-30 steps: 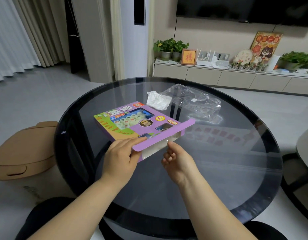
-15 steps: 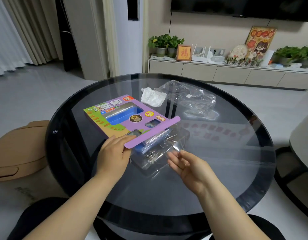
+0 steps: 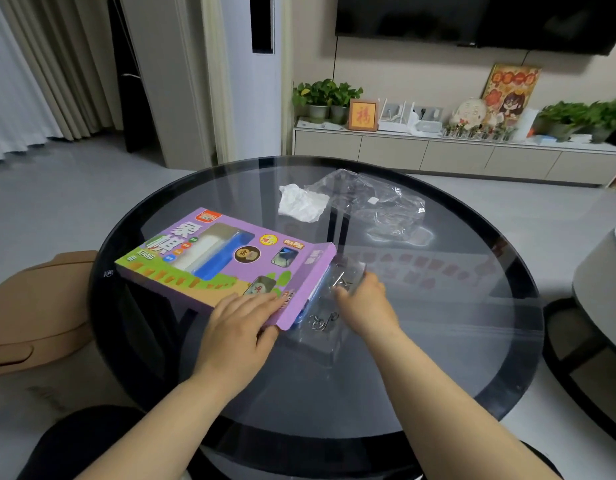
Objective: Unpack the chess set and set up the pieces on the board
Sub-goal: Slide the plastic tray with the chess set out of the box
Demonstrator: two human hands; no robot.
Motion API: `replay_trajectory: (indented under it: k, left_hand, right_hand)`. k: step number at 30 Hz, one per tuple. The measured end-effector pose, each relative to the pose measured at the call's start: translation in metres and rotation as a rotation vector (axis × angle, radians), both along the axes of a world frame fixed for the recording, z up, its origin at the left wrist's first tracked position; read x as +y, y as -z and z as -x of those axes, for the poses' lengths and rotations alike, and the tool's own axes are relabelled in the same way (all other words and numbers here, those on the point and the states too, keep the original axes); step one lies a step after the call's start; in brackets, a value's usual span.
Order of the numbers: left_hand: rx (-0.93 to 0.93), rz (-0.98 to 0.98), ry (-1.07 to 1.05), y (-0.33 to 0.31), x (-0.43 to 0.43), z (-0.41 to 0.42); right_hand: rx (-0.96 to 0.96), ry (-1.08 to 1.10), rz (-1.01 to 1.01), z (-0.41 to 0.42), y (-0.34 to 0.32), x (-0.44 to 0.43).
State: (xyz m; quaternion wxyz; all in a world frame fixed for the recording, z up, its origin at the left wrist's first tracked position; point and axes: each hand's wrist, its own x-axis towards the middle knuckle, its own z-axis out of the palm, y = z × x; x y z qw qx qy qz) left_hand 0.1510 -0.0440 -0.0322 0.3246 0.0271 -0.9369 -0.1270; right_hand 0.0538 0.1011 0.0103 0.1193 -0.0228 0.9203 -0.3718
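Chess-set box (image 3: 223, 261), one purple carton with a window in its lid, lies at an angle on the left part of the round glass table (image 3: 438, 341). Its right end is open, with the flap standing out. Through the window show a blue insert and something white; no single piece can be made out.

One clear plastic tray (image 3: 320, 337) sticks out of that open end onto the glass. A few small bent metal wires lie in it; their count is unclear.

Both hands are at work. The left hand (image 3: 237, 327) holds the near right corner of the box, four fingers flat across the lid and the thumb tucked at the edge below the flap. The right hand (image 3: 363, 303) grips the far side of the tray, its fingers curled over the plastic.

Farther back on the table lie one crumpled white tissue (image 3: 301, 202) and, touching it on the right, one empty clear plastic bag (image 3: 376, 206).

On the floor to the left stands one brown cardboard box (image 3: 33, 306). Along the wall runs a low cabinet (image 3: 421, 154) with two potted plants (image 3: 325, 95) at its left end.
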Motion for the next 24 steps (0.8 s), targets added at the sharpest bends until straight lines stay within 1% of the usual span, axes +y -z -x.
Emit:
replay_trajectory:
  k: [2,7,9,14,20,24]
  left_hand:
    - [0.003,0.027,0.027,0.002,-0.003,-0.001]
    - [0.043,0.103,0.008,0.002,-0.006,0.001]
    - [0.029,0.131,-0.015,0.002,-0.006,0.002]
    - [0.07,0.147,-0.068,0.005,-0.009,0.004]
    - [-0.003,0.183,-0.132,-0.003,-0.008,0.005]
    - [-0.062,0.169,-0.142,-0.005,-0.012,0.004]
  right_hand:
    - [0.003,0.006,-0.016,0.004,0.0,-0.002]
    - [-0.007,0.091,0.17,0.01,0.005,0.001]
    - [0.003,0.107,0.184,0.012,0.005,0.007]
    - [0.044,0.138,0.119,0.02,0.003,0.03]
    - [0.064,0.175,0.04,0.035,0.002,0.061]
    - [0.068,0.166,0.011,0.041,0.005,0.078]
